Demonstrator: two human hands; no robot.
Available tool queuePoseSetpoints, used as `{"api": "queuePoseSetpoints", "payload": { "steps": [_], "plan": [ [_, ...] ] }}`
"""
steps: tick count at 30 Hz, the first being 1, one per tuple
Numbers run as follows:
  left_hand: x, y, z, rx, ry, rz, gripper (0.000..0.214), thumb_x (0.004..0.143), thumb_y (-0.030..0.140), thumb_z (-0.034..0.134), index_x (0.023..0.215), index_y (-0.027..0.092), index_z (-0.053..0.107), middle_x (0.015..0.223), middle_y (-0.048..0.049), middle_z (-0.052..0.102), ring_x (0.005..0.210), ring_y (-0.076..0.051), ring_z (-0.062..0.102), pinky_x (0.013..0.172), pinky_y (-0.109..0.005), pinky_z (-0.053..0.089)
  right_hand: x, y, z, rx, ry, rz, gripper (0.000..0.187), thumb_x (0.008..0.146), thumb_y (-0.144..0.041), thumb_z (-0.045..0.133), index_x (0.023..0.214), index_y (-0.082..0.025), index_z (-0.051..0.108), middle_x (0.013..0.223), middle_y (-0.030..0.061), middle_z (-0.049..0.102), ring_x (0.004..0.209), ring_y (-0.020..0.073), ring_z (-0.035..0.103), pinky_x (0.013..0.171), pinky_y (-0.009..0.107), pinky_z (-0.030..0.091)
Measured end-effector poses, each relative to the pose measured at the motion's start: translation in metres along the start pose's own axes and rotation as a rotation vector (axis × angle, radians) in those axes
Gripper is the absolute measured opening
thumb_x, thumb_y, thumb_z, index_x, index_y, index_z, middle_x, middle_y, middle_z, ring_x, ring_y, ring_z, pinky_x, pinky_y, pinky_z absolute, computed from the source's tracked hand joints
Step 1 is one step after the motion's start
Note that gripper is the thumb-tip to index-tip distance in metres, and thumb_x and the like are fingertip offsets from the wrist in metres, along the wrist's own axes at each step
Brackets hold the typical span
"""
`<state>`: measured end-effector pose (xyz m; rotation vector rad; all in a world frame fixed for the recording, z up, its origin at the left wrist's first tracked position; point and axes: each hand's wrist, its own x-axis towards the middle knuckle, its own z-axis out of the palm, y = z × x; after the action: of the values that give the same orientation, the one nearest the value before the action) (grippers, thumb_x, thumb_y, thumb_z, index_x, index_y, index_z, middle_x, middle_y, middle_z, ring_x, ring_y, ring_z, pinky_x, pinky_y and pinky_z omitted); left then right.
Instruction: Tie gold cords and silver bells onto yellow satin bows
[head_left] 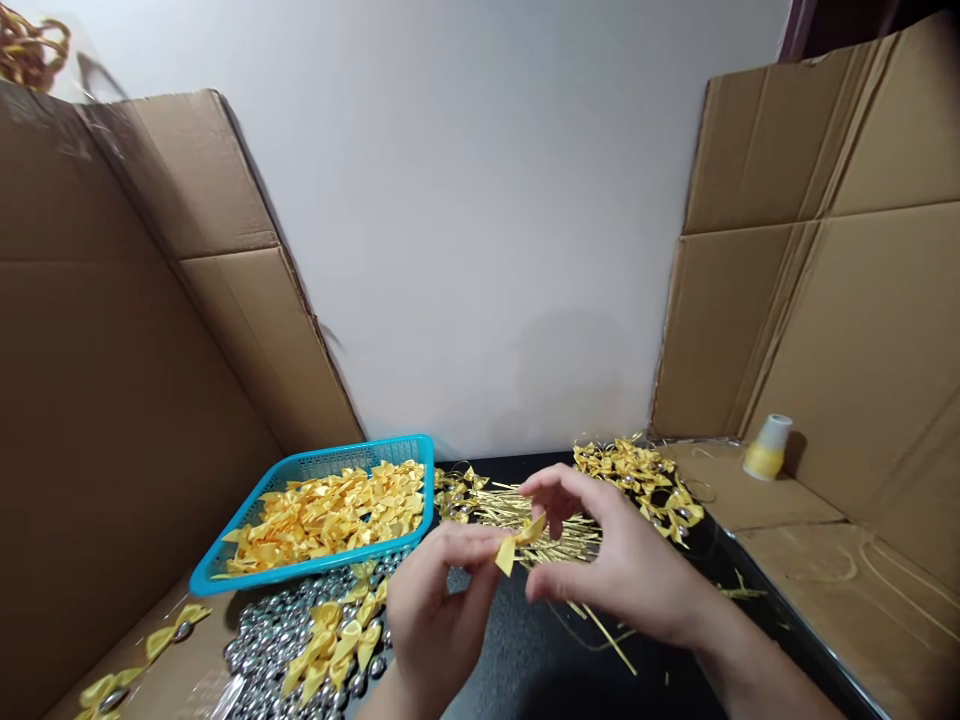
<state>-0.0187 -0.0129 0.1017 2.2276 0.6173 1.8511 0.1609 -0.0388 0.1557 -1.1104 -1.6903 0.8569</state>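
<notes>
Left hand (442,610) pinches a yellow bow (507,556) between thumb and fingers, the fingertips covering part of it; the right hand (611,545) is just beside it, thumb and fingers curved well apart, and whether a fingertip brushes the bow I cannot tell. Both are above the middle of the black surface (517,660).

Far left, up in the corner, brown-gold loops (34,50) are cut off by the edge of view above a cardboard panel (195,180). Lower down lie two beaded bows (161,640), the nearer one cropped. Next comes a teal basket (262,580) heaped with loose bows (322,520), too jumbled to count. Silver beads (259,630) spread in front, other bows on top of them, and the left hand hides some. Gold strips (574,542) lie behind the hands, partly blocked by them. Past these, a pile of finished-looking bows (626,462) blurs together. At the right, a tapered white-and-yellow object (766,450) stands by more cardboard; cup or spool, it is hard to say.
</notes>
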Motion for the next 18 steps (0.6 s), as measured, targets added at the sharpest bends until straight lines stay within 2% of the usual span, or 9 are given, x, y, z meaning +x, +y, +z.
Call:
{"api": "queuePoseSetpoints", "payload": {
  "steps": [2,3,7,11,14,16,18],
  "plan": [
    [0.004,0.0,-0.001,-0.012,-0.052,-0.013,0.019,0.08,0.001,0.063,0.084,0.02,0.062,0.079,-0.0033,0.074,0.065,-0.015,0.07,0.057,-0.024,0.056,0.002,0.004,-0.003,0.082,-0.063,0.022,0.024,0.08,-0.041,0.067,0.089,-0.019,0.069,0.083,0.0024,0.065,0.079,0.0158,0.058,0.072,0.028,0.045],
    [0.007,0.001,-0.002,-0.011,-0.086,-0.001,0.017,0.08,0.002,0.063,0.083,0.019,0.062,0.076,-0.0031,0.074,0.063,-0.014,0.07,0.056,-0.023,0.056,0.003,0.006,-0.003,0.122,-0.094,0.043,0.025,0.083,-0.041,0.062,0.084,-0.017,0.07,0.082,0.0032,0.066,0.077,0.0156,0.059,0.071,0.028,0.045],
    [0.018,0.0,-0.008,0.039,-0.237,0.078,0.013,0.081,0.006,0.065,0.077,0.018,0.061,0.068,-0.0018,0.072,0.06,-0.013,0.069,0.055,-0.02,0.055,0.007,0.013,0.002,0.231,-0.128,0.09,0.018,0.076,-0.034,0.07,0.076,-0.015,0.071,0.077,0.0023,0.066,0.072,0.014,0.058,0.065,0.026,0.044],
    [0.022,-0.002,-0.01,0.126,-0.312,0.189,0.013,0.081,0.005,0.064,0.08,0.018,0.061,0.073,-0.0036,0.074,0.059,-0.012,0.067,0.055,-0.021,0.053,0.009,0.012,0.008,0.341,-0.086,0.138,0.013,0.072,-0.026,0.073,0.069,-0.015,0.067,0.07,-0.0009,0.063,0.065,0.0105,0.055,0.062,0.024,0.042],
    [0.017,-0.005,-0.003,0.176,-0.367,0.305,0.014,0.084,0.005,0.06,0.08,0.018,0.06,0.076,-0.0041,0.075,0.057,-0.011,0.064,0.054,-0.021,0.051,0.014,0.015,0.008,0.501,0.04,0.169,0.018,0.069,-0.03,0.077,0.07,-0.015,0.067,0.067,-0.0021,0.062,0.064,0.0097,0.054,0.065,0.024,0.043],
    [0.012,-0.008,0.004,0.179,-0.424,0.342,0.014,0.086,0.006,0.057,0.081,0.018,0.059,0.075,-0.0036,0.075,0.058,-0.011,0.063,0.056,-0.022,0.051,0.019,0.021,0.003,0.653,0.197,0.178,0.021,0.066,-0.032,0.08,0.072,-0.016,0.067,0.071,-0.002,0.063,0.068,0.0092,0.056,0.068,0.023,0.044],
    [0.006,-0.013,0.011,0.169,-0.454,0.316,0.014,0.087,0.007,0.055,0.08,0.018,0.058,0.075,-0.0032,0.074,0.059,-0.012,0.064,0.057,-0.022,0.052,0.022,0.027,-0.004,0.809,0.363,0.198,0.022,0.065,-0.03,0.08,0.074,-0.017,0.066,0.075,-0.002,0.063,0.072,0.0088,0.059,0.066,0.02,0.044]
  ]
}}
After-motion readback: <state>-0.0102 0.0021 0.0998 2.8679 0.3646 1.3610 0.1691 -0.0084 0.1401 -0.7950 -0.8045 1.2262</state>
